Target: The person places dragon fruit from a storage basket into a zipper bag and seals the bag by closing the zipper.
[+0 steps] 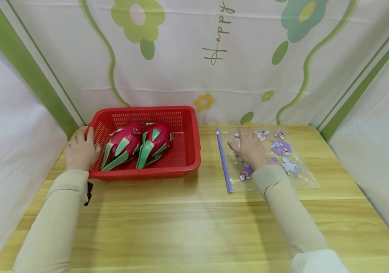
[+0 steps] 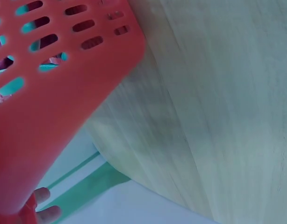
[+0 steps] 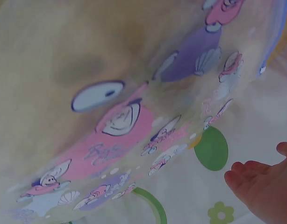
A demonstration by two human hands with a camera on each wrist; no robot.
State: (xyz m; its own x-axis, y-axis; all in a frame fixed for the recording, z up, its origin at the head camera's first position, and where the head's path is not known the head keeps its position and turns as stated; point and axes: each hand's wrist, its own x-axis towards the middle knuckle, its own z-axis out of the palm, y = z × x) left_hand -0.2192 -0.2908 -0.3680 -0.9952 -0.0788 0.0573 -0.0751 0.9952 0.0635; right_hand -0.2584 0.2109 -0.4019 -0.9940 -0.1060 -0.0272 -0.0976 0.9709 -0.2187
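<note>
In the head view my left hand point(image 1: 82, 151) rests at the left rim of a red plastic basket point(image 1: 194, 163), with its fingers spread. Two fingertips point(image 2: 49, 213) show past the red rim in the left wrist view; the rest of that hand is hidden. Inside the basket lie two pink dragon fruits, one on the left point(image 1: 129, 138) and one nearer the middle point(image 1: 160, 134), both with green scales. Over a clear, cartoon-printed zip bag point(image 1: 281, 148) is my right hand point(image 1: 251, 149), fingers extended and nothing gripped; whether it touches the bag is unclear.
The wooden table point(image 1: 187, 223) carries the basket on the left and the flat bag on the right, its purple zip edge point(image 1: 224, 163) facing the basket. A white flowered cloth point(image 1: 180, 76) hangs behind, with white cloth at both sides.
</note>
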